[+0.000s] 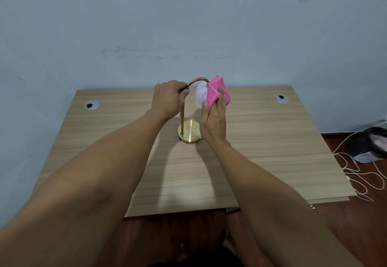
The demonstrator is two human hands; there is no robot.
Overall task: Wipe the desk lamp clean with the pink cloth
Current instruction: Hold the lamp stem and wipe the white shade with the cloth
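While lamp [189,120] stands upright mid-tabletop [261,141]: left hand [167,97] clamped on arched neck left of shade [201,97], right hand [213,120] nearer, pinching cloth [217,92] against shade's right face; base marks unwiped.

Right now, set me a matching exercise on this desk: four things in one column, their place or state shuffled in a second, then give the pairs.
Things:
1. left hand
2. pink cloth
3. lamp base
4. cable hole cover

Places or states:
A. flat on the desk, marked with pink scribbles
B. grips the curved brass arm
C. set into the desk near its far left corner
D. held against the white shade by the right hand

Pairs: 1-B, 2-D, 3-A, 4-C
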